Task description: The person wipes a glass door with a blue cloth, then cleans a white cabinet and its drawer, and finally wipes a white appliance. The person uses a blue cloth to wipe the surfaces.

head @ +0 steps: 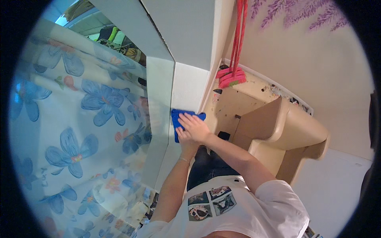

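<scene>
A folded blue cloth (178, 115) lies against a narrow white ledge or frame (189, 86) in front of me. Across the cloth rests my right hand (196, 128), fingers extended and pressing on it. Close below and partly under the right hand is my left hand (186, 138), its fingertips also on the cloth. The two hands overlap, so part of the left hand is hidden. Along the ledge's left side runs a dark seam (172, 86), bordering a large glassy surface with a blue floral curtain (101, 102) visible in it. I cannot tell whether it is a window or a mirror.
Right of the ledge, a pink broom (232, 78) with a red handle leans in the corner. A beige moulded piece of furniture (300, 128) stands close by my right arm. Small debris (281, 90) lies along the wall's foot. Purple plant patterns (297, 15) decorate the wall.
</scene>
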The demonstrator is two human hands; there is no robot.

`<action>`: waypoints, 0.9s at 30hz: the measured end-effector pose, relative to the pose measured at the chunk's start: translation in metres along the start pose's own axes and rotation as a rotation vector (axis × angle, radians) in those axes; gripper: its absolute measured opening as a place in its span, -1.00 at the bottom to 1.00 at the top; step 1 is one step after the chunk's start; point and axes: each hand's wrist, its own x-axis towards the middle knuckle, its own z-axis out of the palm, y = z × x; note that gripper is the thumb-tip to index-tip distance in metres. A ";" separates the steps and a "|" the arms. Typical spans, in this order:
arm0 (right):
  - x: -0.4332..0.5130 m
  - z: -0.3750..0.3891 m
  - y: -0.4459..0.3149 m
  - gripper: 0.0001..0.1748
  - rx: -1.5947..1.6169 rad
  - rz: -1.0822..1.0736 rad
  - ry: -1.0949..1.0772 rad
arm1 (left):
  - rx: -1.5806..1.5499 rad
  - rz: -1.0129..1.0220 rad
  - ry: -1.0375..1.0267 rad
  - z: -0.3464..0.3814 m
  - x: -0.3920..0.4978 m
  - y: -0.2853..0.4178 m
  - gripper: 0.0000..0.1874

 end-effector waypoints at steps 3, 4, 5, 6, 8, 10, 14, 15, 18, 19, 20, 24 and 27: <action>-0.019 0.024 0.000 -0.38 -0.008 0.057 0.052 | -0.005 0.048 -0.086 -0.003 -0.014 -0.010 -0.04; -0.015 0.018 0.003 -0.37 -0.010 0.097 0.092 | -0.041 -0.007 -0.200 -0.016 -0.013 -0.006 -0.06; -0.010 -0.001 0.006 -0.38 0.035 0.148 0.119 | -0.074 -0.051 -0.230 -0.031 -0.001 0.003 -0.09; -0.002 -0.016 0.014 -0.37 0.000 0.180 0.144 | -0.110 -0.091 -0.255 -0.046 0.027 0.015 -0.13; 0.019 -0.044 0.032 -0.34 -0.036 0.239 0.244 | -0.126 -0.077 -0.193 -0.065 0.077 0.029 -0.19; 0.040 -0.070 0.053 -0.29 -0.017 0.296 0.464 | -0.109 0.011 -0.093 -0.076 0.121 0.044 -0.23; 0.066 -0.103 0.076 -0.23 0.243 0.360 0.739 | -0.051 0.114 0.007 -0.096 0.184 0.066 -0.27; 0.065 -0.100 0.078 -0.22 0.277 0.375 0.732 | -0.093 0.124 -0.002 -0.098 0.189 0.069 -0.27; 0.066 -0.090 0.070 -0.18 0.334 0.414 0.684 | -0.058 0.072 -0.040 -0.078 0.177 0.064 -0.23; 0.064 -0.084 0.063 -0.17 0.343 0.420 0.684 | -0.069 0.049 -0.021 -0.070 0.168 0.063 -0.24; 0.062 -0.075 0.055 -0.17 0.352 0.426 0.684 | -0.078 0.025 -0.001 -0.063 0.157 0.060 -0.24; 0.032 -0.023 0.020 -0.14 0.423 0.449 0.616 | -0.025 -0.030 -0.084 -0.040 0.089 0.033 -0.25; -0.004 0.022 -0.003 -0.18 0.484 0.511 0.463 | -0.038 -0.201 -0.453 -0.041 0.044 0.026 -0.17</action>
